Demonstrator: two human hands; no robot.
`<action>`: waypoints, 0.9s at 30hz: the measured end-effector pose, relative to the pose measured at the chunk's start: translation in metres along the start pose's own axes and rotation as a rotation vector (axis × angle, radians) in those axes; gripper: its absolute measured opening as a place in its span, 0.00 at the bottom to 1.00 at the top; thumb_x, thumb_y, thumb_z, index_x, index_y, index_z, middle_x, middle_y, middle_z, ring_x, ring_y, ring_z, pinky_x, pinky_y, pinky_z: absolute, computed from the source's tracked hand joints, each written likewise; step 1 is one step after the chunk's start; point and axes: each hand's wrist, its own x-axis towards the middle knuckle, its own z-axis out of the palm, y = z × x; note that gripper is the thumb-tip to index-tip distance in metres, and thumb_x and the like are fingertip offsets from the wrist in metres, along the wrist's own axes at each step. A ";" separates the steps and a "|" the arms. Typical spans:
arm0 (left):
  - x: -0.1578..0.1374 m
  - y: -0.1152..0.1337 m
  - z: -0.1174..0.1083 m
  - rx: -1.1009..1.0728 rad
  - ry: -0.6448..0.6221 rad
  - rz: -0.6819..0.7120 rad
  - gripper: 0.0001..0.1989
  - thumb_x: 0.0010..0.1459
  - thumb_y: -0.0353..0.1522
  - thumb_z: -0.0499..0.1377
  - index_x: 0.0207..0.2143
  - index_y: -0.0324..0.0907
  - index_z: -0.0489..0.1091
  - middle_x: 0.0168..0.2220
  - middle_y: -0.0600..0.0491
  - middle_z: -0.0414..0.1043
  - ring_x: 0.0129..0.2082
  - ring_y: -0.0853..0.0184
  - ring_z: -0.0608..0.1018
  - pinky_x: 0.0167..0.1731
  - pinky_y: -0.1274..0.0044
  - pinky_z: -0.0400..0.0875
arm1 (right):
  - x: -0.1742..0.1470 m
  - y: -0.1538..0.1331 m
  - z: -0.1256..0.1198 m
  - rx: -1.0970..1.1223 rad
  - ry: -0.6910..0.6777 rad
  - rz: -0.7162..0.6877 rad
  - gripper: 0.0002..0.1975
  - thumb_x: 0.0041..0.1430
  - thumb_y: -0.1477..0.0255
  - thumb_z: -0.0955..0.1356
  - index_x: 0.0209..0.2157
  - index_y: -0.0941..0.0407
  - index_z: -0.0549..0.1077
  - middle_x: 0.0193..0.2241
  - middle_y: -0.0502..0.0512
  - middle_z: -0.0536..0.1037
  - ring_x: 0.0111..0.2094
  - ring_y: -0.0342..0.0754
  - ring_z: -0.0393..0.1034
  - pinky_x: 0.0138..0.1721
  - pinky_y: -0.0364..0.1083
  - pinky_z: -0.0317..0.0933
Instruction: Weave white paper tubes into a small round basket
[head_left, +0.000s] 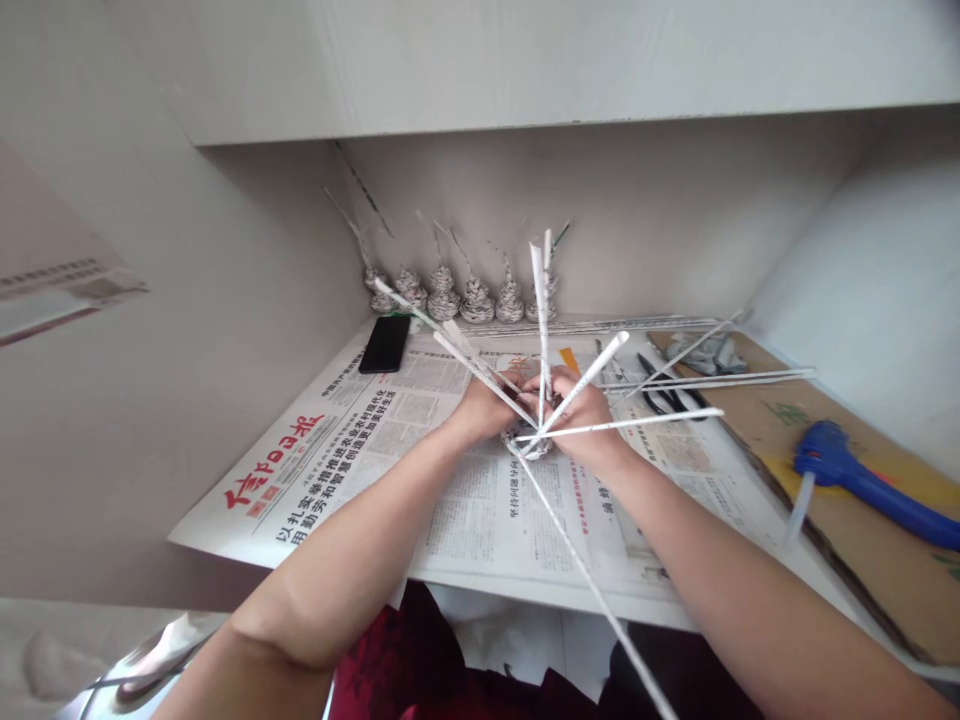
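Note:
Over the newspaper, both my hands close around a small woven piece of rolled paper (531, 443). Several white paper tubes fan out from it, and one long tube runs down toward my lap. My left hand (489, 405) grips the piece from the left, its fingertips partly hidden behind the tubes. On the other side my right hand (583, 412) has its fingers curled in at the far edge, near the left fingers.
Several woven paper gourds (477, 300) line the back wall. A black phone (385, 344) lies left on the newspaper (465, 540). Loose paper tubes (720, 379), black-handled scissors (679, 402) and a blue glue gun (862, 480) on cardboard (847, 555) lie right. An overhang (570, 70) crosses above.

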 end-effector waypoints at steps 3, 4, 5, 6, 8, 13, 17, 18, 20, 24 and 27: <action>0.002 -0.004 -0.004 0.039 0.061 0.025 0.03 0.42 0.28 0.62 0.23 0.38 0.69 0.22 0.56 0.70 0.24 0.72 0.70 0.26 0.81 0.64 | -0.001 -0.003 -0.002 -0.115 -0.005 -0.040 0.11 0.53 0.67 0.68 0.39 0.54 0.72 0.36 0.54 0.74 0.36 0.48 0.70 0.39 0.46 0.63; 0.002 -0.005 -0.006 0.062 0.094 0.024 0.03 0.42 0.28 0.62 0.23 0.38 0.70 0.23 0.56 0.71 0.25 0.71 0.71 0.27 0.81 0.65 | 0.000 -0.003 -0.004 -0.169 -0.012 -0.051 0.12 0.53 0.68 0.68 0.40 0.55 0.71 0.37 0.55 0.74 0.38 0.49 0.69 0.41 0.47 0.62; 0.003 -0.006 -0.008 0.086 0.120 0.014 0.03 0.43 0.29 0.62 0.23 0.38 0.70 0.24 0.55 0.72 0.26 0.71 0.72 0.27 0.80 0.66 | 0.000 -0.003 -0.005 -0.225 -0.024 -0.061 0.14 0.53 0.68 0.68 0.42 0.55 0.70 0.38 0.56 0.74 0.39 0.51 0.69 0.42 0.48 0.62; 0.004 -0.007 -0.011 0.113 0.140 0.002 0.03 0.43 0.29 0.62 0.23 0.39 0.70 0.24 0.55 0.73 0.26 0.70 0.72 0.28 0.80 0.66 | 0.000 -0.003 -0.007 -0.280 -0.037 -0.070 0.15 0.53 0.68 0.68 0.43 0.56 0.69 0.39 0.58 0.74 0.41 0.52 0.68 0.43 0.49 0.62; 0.006 -0.007 -0.015 0.165 0.166 -0.018 0.03 0.44 0.30 0.62 0.24 0.39 0.71 0.25 0.55 0.74 0.27 0.70 0.73 0.29 0.79 0.67 | 0.001 -0.001 -0.010 -0.381 -0.059 -0.083 0.16 0.54 0.68 0.67 0.45 0.57 0.68 0.41 0.60 0.74 0.44 0.54 0.67 0.44 0.50 0.61; 0.008 -0.011 -0.017 0.223 0.173 -0.020 0.04 0.43 0.31 0.63 0.24 0.40 0.71 0.25 0.55 0.74 0.27 0.69 0.74 0.30 0.79 0.67 | 0.003 -0.004 -0.017 -0.601 -0.111 -0.096 0.10 0.58 0.70 0.64 0.40 0.57 0.72 0.38 0.59 0.75 0.42 0.55 0.67 0.43 0.49 0.60; 0.008 -0.015 -0.017 0.212 0.178 0.003 0.03 0.44 0.30 0.62 0.24 0.40 0.71 0.25 0.55 0.74 0.27 0.70 0.74 0.30 0.79 0.67 | 0.004 -0.014 -0.021 -0.719 -0.148 -0.143 0.10 0.59 0.72 0.61 0.37 0.57 0.74 0.35 0.60 0.76 0.39 0.55 0.68 0.41 0.49 0.58; 0.007 -0.015 -0.018 0.222 0.182 0.005 0.03 0.45 0.30 0.62 0.24 0.40 0.71 0.25 0.55 0.74 0.27 0.70 0.74 0.30 0.79 0.67 | 0.003 -0.016 -0.021 -0.736 -0.174 -0.139 0.10 0.59 0.71 0.62 0.36 0.57 0.74 0.33 0.60 0.76 0.37 0.55 0.68 0.40 0.49 0.58; 0.007 -0.015 -0.019 0.243 0.186 0.007 0.03 0.45 0.30 0.62 0.25 0.40 0.71 0.25 0.55 0.74 0.27 0.69 0.74 0.31 0.79 0.67 | 0.003 -0.018 -0.022 -0.751 -0.222 -0.091 0.10 0.59 0.70 0.62 0.35 0.56 0.75 0.31 0.60 0.77 0.35 0.54 0.69 0.37 0.49 0.58; 0.007 -0.015 -0.020 0.229 0.186 0.021 0.04 0.45 0.31 0.62 0.25 0.40 0.71 0.26 0.54 0.75 0.28 0.69 0.75 0.31 0.78 0.68 | 0.002 -0.012 -0.020 -0.669 -0.248 0.039 0.11 0.59 0.70 0.62 0.38 0.54 0.76 0.31 0.58 0.78 0.32 0.53 0.71 0.33 0.47 0.58; 0.008 -0.016 -0.018 0.222 0.201 0.023 0.04 0.44 0.30 0.62 0.25 0.40 0.71 0.26 0.55 0.75 0.28 0.69 0.75 0.30 0.78 0.68 | 0.001 -0.004 -0.016 -0.557 -0.252 0.062 0.13 0.57 0.74 0.62 0.41 0.53 0.75 0.33 0.56 0.79 0.33 0.52 0.72 0.33 0.46 0.59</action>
